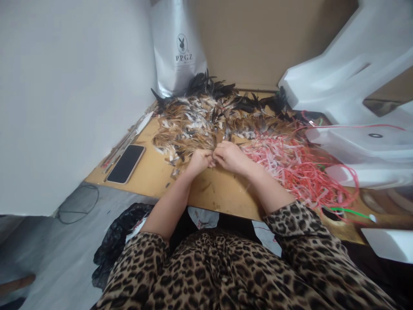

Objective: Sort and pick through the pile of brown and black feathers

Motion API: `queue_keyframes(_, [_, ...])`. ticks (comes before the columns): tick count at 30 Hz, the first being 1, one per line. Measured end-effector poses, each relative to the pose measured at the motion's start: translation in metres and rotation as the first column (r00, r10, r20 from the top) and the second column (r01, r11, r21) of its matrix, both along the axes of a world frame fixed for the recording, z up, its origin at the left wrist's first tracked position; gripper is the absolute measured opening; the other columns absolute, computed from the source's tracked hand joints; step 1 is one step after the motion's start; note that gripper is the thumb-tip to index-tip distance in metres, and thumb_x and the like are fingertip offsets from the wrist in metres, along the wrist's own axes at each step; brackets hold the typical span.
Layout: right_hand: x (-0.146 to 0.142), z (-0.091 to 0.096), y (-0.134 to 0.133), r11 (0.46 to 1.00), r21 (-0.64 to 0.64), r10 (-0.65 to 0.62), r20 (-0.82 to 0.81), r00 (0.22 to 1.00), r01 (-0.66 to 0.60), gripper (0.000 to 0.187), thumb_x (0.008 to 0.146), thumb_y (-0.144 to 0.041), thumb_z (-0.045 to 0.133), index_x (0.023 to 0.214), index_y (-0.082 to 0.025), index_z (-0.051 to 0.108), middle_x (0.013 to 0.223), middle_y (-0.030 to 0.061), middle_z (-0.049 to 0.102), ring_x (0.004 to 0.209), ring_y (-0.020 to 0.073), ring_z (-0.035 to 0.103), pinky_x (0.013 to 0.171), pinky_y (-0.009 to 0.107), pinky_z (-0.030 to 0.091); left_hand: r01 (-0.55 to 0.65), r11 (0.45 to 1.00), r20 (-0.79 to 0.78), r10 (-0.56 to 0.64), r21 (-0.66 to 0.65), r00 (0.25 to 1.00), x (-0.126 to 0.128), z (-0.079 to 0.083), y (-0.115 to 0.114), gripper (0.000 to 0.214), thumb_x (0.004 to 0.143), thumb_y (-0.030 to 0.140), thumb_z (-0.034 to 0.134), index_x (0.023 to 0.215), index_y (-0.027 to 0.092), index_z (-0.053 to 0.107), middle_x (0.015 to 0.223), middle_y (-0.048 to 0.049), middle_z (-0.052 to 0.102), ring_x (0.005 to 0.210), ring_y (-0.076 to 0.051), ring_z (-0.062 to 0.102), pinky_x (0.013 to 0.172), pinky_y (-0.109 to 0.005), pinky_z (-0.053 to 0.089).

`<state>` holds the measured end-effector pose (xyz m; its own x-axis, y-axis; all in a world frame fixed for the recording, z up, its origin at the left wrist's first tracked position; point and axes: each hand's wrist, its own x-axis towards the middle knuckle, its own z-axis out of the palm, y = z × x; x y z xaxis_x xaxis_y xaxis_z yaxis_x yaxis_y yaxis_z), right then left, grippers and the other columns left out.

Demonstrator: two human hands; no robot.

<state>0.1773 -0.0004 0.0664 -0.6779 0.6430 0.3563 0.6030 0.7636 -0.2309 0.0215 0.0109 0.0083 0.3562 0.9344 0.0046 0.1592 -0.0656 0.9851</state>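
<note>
My left hand (201, 161) and my right hand (227, 156) meet over the front middle of the wooden table (222, 189). The fingers of both are closed and pressed together at the tips. Whatever they pinch is too small or hidden to name. Just beyond them spreads a large pile of brown and white feathers (190, 120), with black feathers (209, 86) along its back edge. Close to my right forearm lies a tangled heap of pink and red ribbon strips (287, 168).
At the left table edge rests a phone (126, 164), beside thin sticks (118, 150). A white printed bag (180, 51) stands at the back. White machine-like housing (348, 73) fills the right side. A green strand (350, 211) crosses the right front. A black plastic bag (118, 241) sits below the table.
</note>
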Motion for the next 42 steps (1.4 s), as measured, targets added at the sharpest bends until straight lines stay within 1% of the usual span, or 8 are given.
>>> queue_keyframes(5, [0.018,0.005,0.008,0.962,-0.273,-0.014,-0.106,0.994,-0.016,0.016,0.074,-0.019,0.051,0.063,-0.014,0.061,0.066,0.0039,0.056,0.064,0.0122,0.047,0.064,0.025,0.035,0.253,0.963,-0.091,-0.244,0.096,0.965,0.001,0.007,-0.010,0.020,0.075,0.025,0.056,0.063,0.010,0.061,0.054,-0.0038,0.061,0.046,-0.008,0.056,0.048,-0.018,0.045])
queue_keyframes(11, [0.035,-0.017,0.025,0.725,-0.671,-0.232,-0.450,0.862,-0.155,0.021,0.066,-0.034,0.061,0.069,-0.014,0.061,0.062,0.0011,0.060,0.057,0.0108,0.050,0.058,0.024,0.040,0.241,0.970,0.051,-0.241,0.015,0.969,0.002,0.022,-0.014,0.027,0.072,0.035,0.061,0.068,0.009,0.064,0.056,-0.0045,0.062,0.048,-0.009,0.056,0.050,-0.020,0.046])
queue_keyframes(20, [0.006,-0.032,0.023,0.736,-0.669,-0.432,-0.584,0.687,-0.107,0.025,0.065,-0.037,0.062,0.066,-0.013,0.057,0.058,-0.0013,0.055,0.054,0.0084,0.043,0.054,0.023,0.034,-0.095,0.975,0.359,0.163,-0.199,0.919,-0.001,0.010,0.001,0.027,0.062,0.034,0.070,0.068,0.009,0.063,0.059,-0.0020,0.062,0.047,-0.004,0.053,0.047,-0.015,0.041])
queue_keyframes(25, [-0.001,-0.029,0.011,0.907,-0.397,-0.317,-0.429,0.846,0.139,0.015,0.072,-0.026,0.054,0.068,-0.014,0.062,0.061,0.0006,0.054,0.057,0.0097,0.044,0.056,0.023,0.033,-0.181,0.956,0.285,0.245,-0.233,0.927,0.000,0.011,0.000,0.023,0.063,0.029,0.069,0.071,0.008,0.063,0.058,-0.0024,0.062,0.047,-0.005,0.054,0.047,-0.015,0.042])
queue_keyframes(30, [0.001,-0.002,-0.006,0.995,-0.019,-0.103,0.019,0.995,0.103,0.020,0.077,-0.018,0.046,0.064,-0.013,0.060,0.068,0.0087,0.057,0.067,0.0155,0.047,0.066,0.028,0.034,-0.073,0.995,0.004,0.073,-0.071,0.997,0.002,0.013,-0.006,0.011,0.071,0.016,0.056,0.065,0.009,0.062,0.049,-0.0017,0.059,0.042,-0.007,0.054,0.046,-0.017,0.044])
queue_keyframes(35, [0.010,0.013,-0.007,0.991,-0.130,0.000,0.118,0.993,0.016,0.019,0.074,-0.017,0.048,0.060,-0.013,0.060,0.067,0.0089,0.059,0.067,0.0154,0.049,0.065,0.027,0.034,0.237,0.971,-0.110,-0.240,-0.039,0.965,0.000,0.017,-0.015,0.016,0.072,0.019,0.058,0.061,0.008,0.061,0.051,-0.0046,0.060,0.044,-0.008,0.056,0.046,-0.018,0.045])
queue_keyframes(38, [0.024,0.011,0.001,0.903,-0.421,0.052,-0.087,0.995,-0.084,0.012,0.070,-0.022,0.054,0.066,-0.014,0.062,0.064,0.0026,0.059,0.061,0.0120,0.050,0.060,0.024,0.036,0.383,0.916,-0.012,-0.387,-0.117,0.922,-0.002,0.023,-0.020,0.022,0.070,0.029,0.064,0.066,0.007,0.064,0.054,-0.0059,0.061,0.047,-0.009,0.057,0.048,-0.019,0.046])
queue_keyframes(42, [0.030,0.003,0.009,0.697,-0.656,-0.061,-0.456,0.888,-0.289,0.020,0.065,-0.034,0.060,0.072,-0.016,0.062,0.064,0.0011,0.061,0.057,0.0116,0.051,0.057,0.024,0.039,0.332,0.922,0.248,-0.280,-0.199,0.927,-0.003,0.026,-0.022,0.025,0.064,0.032,0.071,0.071,0.008,0.065,0.058,-0.0035,0.061,0.045,-0.006,0.053,0.044,-0.016,0.041])
